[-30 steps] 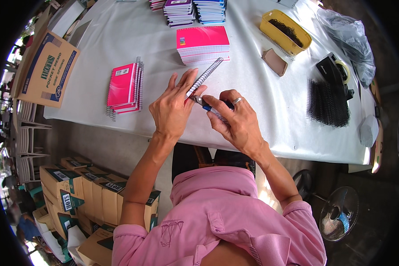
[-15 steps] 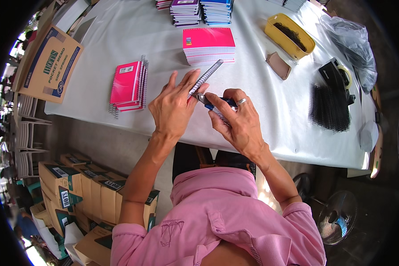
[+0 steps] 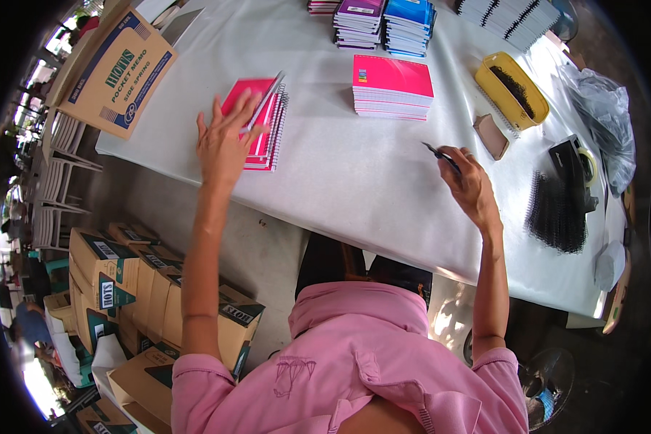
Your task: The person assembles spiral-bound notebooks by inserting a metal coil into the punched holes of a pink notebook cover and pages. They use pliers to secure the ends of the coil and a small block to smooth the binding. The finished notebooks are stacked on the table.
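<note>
At the left side of the table, my left hand grips a small pink spiral notebook tilted over a stack of similar pink spiral notebooks. Its fingers are spread and a little blurred, so the exact grip is partly hidden. Farther right, my right hand is closed round a pair of dark-handled pliers, held above the table with the tips pointing left. Beyond and between the hands stands a neat pile of pink-covered pads with no wire coil showing.
Purple notebooks and blue notebooks are piled at the back. On the right are a yellow tub of dark bits, a brown cardboard piece, black wire coils and a tape dispenser. A carton stands far left.
My left hand has carried the spiral notebook left to the pink stack. My right hand has drawn the pliers away from its coil to the right. The view has shifted.
</note>
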{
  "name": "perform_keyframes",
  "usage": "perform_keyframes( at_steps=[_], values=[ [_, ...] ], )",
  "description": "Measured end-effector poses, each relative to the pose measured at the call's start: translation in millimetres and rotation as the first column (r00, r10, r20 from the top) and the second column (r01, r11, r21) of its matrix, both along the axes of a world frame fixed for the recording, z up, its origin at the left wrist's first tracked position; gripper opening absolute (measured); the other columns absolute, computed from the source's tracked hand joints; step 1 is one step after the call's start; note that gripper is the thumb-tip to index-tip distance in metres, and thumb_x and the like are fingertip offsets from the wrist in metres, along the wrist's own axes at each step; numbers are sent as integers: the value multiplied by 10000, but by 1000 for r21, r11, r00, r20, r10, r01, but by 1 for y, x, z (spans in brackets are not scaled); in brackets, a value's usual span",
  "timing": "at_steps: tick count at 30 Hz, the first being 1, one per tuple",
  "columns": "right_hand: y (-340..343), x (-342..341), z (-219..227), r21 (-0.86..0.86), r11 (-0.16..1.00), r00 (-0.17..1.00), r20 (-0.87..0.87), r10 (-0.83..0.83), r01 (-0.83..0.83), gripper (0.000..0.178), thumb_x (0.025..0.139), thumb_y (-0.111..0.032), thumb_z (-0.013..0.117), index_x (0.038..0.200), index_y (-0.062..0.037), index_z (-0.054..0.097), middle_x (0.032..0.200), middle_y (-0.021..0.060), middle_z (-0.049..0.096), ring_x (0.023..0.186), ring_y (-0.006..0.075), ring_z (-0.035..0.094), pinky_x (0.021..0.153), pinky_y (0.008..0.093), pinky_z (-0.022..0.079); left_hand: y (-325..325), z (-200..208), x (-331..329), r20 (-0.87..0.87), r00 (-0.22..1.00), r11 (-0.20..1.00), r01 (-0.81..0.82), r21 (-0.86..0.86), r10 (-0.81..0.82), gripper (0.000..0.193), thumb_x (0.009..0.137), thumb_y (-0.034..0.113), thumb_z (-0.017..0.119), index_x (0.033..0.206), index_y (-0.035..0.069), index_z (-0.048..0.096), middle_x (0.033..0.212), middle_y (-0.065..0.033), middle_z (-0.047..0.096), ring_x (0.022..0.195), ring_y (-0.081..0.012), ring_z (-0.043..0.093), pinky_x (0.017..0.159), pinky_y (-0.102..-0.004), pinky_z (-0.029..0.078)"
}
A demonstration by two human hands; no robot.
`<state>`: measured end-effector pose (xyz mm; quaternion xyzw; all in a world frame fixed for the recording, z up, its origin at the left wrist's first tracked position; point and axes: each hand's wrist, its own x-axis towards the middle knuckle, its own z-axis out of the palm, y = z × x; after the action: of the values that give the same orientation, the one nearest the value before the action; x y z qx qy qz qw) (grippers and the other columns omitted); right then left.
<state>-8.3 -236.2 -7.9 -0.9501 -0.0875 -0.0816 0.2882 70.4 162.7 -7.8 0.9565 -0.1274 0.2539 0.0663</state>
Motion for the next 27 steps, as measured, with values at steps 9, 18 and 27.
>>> perform_keyframes(
  at_steps=[9,18,27],
  values=[
    [-2,130,-4,230,951,940,220,-259,208,536,815,-460,765,966,46,672,880,197,654,762,273,646,691,371,522,16,-25,-2,-281,955,996,84,-39,-92,714,839,429,672,1467,189,432,1525,-7,409,1449,-394,244,1129,-632,183],
    [-21,174,20,333,868,913,-305,-270,368,298,812,-207,792,951,41,706,869,110,697,772,149,641,750,274,527,-63,4,1,-54,968,898,207,-389,-247,729,860,274,723,1493,156,381,1564,-71,340,1467,-381,212,1174,-490,205],
    [51,7,-44,529,847,997,-72,-24,59,161,779,-3,760,873,14,629,755,5,630,717,82,524,667,272,458,-130,-64,-29,47,620,-152,-118,-981,-783,1137,827,201,784,1562,147,-81,1592,-178,224,1454,-234,261,1157,-353,256]
  ],
)
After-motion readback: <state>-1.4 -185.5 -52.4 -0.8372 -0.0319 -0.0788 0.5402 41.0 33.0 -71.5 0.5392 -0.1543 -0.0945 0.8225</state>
